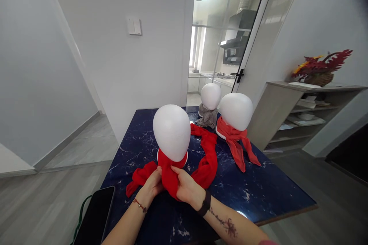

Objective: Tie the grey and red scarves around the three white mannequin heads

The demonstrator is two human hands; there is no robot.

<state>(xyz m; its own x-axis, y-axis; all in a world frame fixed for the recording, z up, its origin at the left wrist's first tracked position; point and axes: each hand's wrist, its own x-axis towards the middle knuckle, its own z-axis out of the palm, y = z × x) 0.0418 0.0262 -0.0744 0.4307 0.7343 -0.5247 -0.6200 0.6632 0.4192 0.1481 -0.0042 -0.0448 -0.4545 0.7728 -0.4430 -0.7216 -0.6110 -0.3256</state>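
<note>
A white mannequin head (pixel 171 130) stands on the dark blue marbled table (pixel 253 183). Round its neck runs a bright red scarf (pixel 170 180), bunched at the front. One length of the scarf lies to the left, and a longer one curves over the table on the right and behind. My left hand (pixel 154 182) is closed on the scarf's left side, below the head. From the right, my right hand (pixel 185 185) pinches the same bunch, with the thumb on top. Some fingertips of both hands are hidden behind the fabric.
Behind on the right stand two more white mannequin heads, one with a coral scarf (pixel 234 138), one with a grey scarf (pixel 208 115). A phone (pixel 96 214) with a green cord lies at the near left edge. A shelf unit (pixel 287 116) stands right, beside a glass door (pixel 221 19).
</note>
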